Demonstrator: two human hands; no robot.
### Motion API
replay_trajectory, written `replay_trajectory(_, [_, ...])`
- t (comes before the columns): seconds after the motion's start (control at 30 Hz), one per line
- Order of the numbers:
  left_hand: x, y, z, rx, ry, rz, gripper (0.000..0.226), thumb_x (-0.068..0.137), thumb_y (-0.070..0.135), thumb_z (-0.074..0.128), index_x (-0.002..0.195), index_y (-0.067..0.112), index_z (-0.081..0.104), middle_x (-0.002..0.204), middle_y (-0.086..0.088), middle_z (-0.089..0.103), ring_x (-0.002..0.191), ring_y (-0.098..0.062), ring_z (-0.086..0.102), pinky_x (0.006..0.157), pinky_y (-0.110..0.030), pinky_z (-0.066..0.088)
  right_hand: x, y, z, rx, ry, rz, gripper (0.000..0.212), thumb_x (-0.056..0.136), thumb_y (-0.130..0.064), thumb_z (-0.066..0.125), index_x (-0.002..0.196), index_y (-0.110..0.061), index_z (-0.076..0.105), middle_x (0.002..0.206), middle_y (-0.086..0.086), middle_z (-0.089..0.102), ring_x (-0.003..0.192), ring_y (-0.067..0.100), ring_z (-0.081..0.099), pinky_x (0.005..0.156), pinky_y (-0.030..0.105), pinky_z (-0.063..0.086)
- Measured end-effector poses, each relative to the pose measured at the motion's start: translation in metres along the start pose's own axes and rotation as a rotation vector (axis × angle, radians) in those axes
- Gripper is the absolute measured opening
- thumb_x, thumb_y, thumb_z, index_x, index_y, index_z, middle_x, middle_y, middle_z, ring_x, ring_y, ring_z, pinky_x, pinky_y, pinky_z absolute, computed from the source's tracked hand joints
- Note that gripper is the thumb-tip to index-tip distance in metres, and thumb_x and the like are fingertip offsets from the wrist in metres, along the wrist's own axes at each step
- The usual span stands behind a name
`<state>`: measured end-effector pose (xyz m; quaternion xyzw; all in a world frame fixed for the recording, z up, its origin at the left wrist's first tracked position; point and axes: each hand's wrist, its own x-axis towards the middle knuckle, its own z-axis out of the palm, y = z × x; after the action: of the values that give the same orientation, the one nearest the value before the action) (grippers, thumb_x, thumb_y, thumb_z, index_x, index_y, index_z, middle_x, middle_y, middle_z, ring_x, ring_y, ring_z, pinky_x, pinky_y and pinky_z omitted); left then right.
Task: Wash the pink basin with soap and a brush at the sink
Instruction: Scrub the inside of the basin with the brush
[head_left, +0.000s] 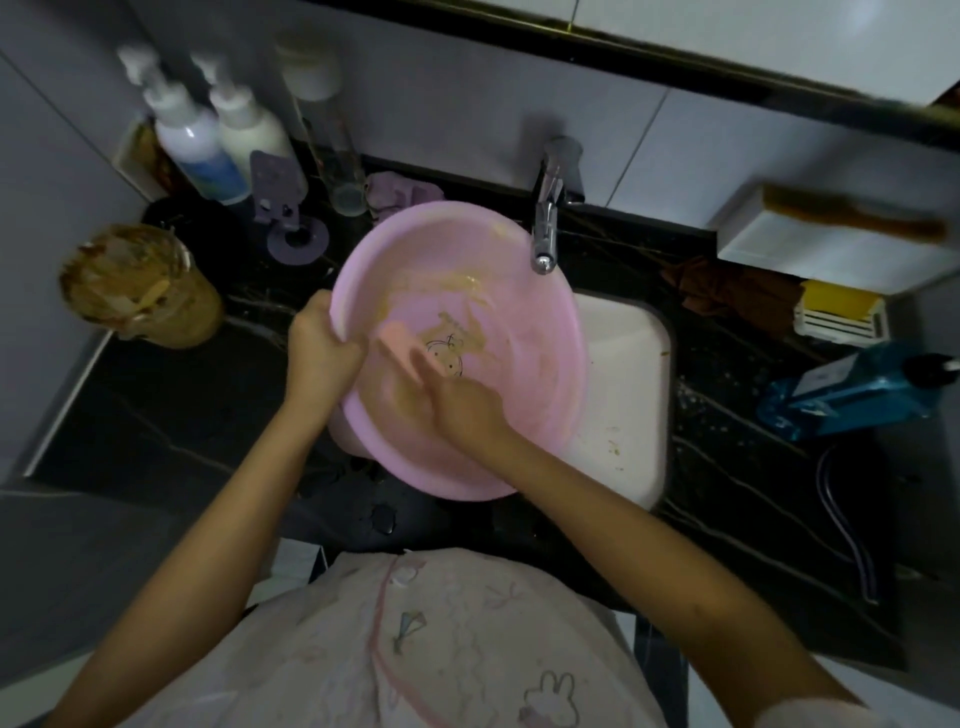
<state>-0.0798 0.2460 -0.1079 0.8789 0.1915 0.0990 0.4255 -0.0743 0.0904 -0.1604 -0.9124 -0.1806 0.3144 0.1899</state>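
The pink basin (524, 364) sits tilted over the white sink (618, 364), under the chrome tap (545, 228). Brownish smears cover its inside, around a small cartoon drawing. My left hand (319, 343) grips the basin's left rim. My right hand (457, 395) is inside the basin and holds a pink brush (402, 343) against the bottom, with a finger stretched along it.
Two white pump bottles (208, 130) and a clear bottle stand at the back left. A dirty jar (140, 286) stands on the dark counter at the left. On the right lie a blue bottle (852, 389), a brown cloth (727, 291), a yellow sponge holder and a white box.
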Motion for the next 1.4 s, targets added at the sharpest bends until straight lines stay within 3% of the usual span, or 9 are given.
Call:
replay_trajectory(0.13, [-0.001, -0.011, -0.003, -0.006, 0.003, -0.038, 0.031, 0.072, -0.012, 0.058, 0.103, -0.006, 0.058, 0.091, -0.018, 0.059, 0.081, -0.023, 0.053, 0.063, -0.023, 0.039, -0.01, 0.025, 0.003, 0.036, -0.018, 0.308, 0.062, 0.099, -0.023, 0.034, 0.152, -0.019, 0.002, 0.135, 0.017, 0.046, 0.115, 0.032, 0.052, 0.087, 0.037, 0.043])
replay_trajectory(0.23, [0.001, -0.012, -0.001, -0.018, 0.013, -0.053, 0.033, 0.072, -0.011, 0.058, 0.104, -0.006, 0.058, 0.092, -0.016, 0.058, 0.081, -0.023, 0.054, 0.066, -0.028, 0.04, -0.043, 0.005, 0.021, 0.018, -0.197, 0.087, 0.062, 0.096, -0.017, 0.038, 0.151, -0.019, 0.009, 0.129, 0.018, 0.051, 0.11, 0.032, 0.054, 0.078, 0.035, 0.042])
replay_trajectory(0.33, [0.003, -0.005, 0.0, -0.017, -0.004, -0.037, 0.032, 0.074, -0.011, 0.059, 0.105, -0.005, 0.057, 0.091, -0.012, 0.056, 0.083, -0.022, 0.053, 0.064, -0.026, 0.04, -0.021, 0.005, 0.016, -0.034, -0.105, -0.026, 0.063, 0.098, -0.022, 0.036, 0.152, -0.029, 0.005, 0.121, 0.017, 0.057, 0.104, 0.032, 0.057, 0.072, 0.033, 0.041])
replay_trajectory(0.47, [0.003, -0.004, 0.001, -0.023, -0.007, -0.032, 0.031, 0.075, -0.009, 0.06, 0.106, -0.004, 0.057, 0.091, -0.009, 0.055, 0.083, -0.021, 0.053, 0.058, -0.013, 0.036, 0.003, 0.024, 0.002, 0.055, 0.021, 0.345, 0.061, 0.1, -0.025, 0.032, 0.152, -0.021, -0.001, 0.131, 0.016, 0.051, 0.111, 0.031, 0.054, 0.084, 0.038, 0.044])
replay_trajectory(0.67, [0.003, -0.003, 0.0, 0.0, 0.005, -0.021, 0.028, 0.074, -0.007, 0.063, 0.101, -0.004, 0.056, 0.087, -0.011, 0.056, 0.079, -0.023, 0.052, 0.059, -0.025, 0.038, -0.011, -0.011, 0.013, 0.093, -0.061, -0.037, 0.063, 0.097, -0.024, 0.041, 0.152, -0.026, 0.01, 0.12, 0.017, 0.058, 0.104, 0.032, 0.058, 0.074, 0.035, 0.043])
replay_trajectory(0.87, [0.002, -0.005, -0.001, -0.013, -0.035, -0.036, 0.029, 0.075, -0.004, 0.065, 0.103, -0.003, 0.057, 0.087, -0.012, 0.057, 0.079, -0.025, 0.054, 0.062, -0.027, 0.042, 0.011, 0.006, 0.001, 0.135, 0.035, 0.339, 0.063, 0.099, -0.023, 0.035, 0.152, -0.013, 0.001, 0.137, 0.018, 0.047, 0.118, 0.033, 0.051, 0.09, 0.04, 0.043])
replay_trajectory(1.03, [0.002, -0.001, -0.001, -0.022, -0.039, -0.023, 0.027, 0.072, -0.008, 0.06, 0.098, -0.003, 0.058, 0.083, -0.013, 0.058, 0.077, -0.026, 0.055, 0.064, -0.029, 0.039, 0.005, -0.031, 0.006, 0.232, 0.091, -0.082, 0.058, 0.098, -0.039, 0.034, 0.15, -0.023, 0.016, 0.106, 0.023, 0.063, 0.094, 0.036, 0.061, 0.076, 0.044, 0.048])
replay_trajectory(1.23, [0.008, 0.005, -0.015, 0.044, -0.081, -0.029, 0.035, 0.072, -0.012, 0.057, 0.106, -0.005, 0.055, 0.088, -0.014, 0.054, 0.079, -0.026, 0.052, 0.064, -0.031, 0.039, 0.048, 0.048, -0.043, -0.269, 0.159, 0.128, 0.061, 0.098, -0.017, 0.034, 0.151, -0.033, 0.007, 0.086, 0.01, 0.053, 0.069, 0.023, 0.051, 0.058, 0.031, 0.039])
replay_trajectory(1.4, [0.008, 0.0, -0.016, 0.101, -0.052, -0.053, 0.035, 0.073, -0.009, 0.058, 0.107, -0.003, 0.053, 0.09, -0.013, 0.053, 0.079, -0.025, 0.051, 0.064, -0.032, 0.04, -0.001, 0.093, -0.027, -0.282, -0.157, 0.204, 0.054, 0.1, -0.024, 0.027, 0.151, -0.03, 0.01, 0.135, 0.01, 0.049, 0.113, 0.029, 0.053, 0.086, 0.037, 0.048])
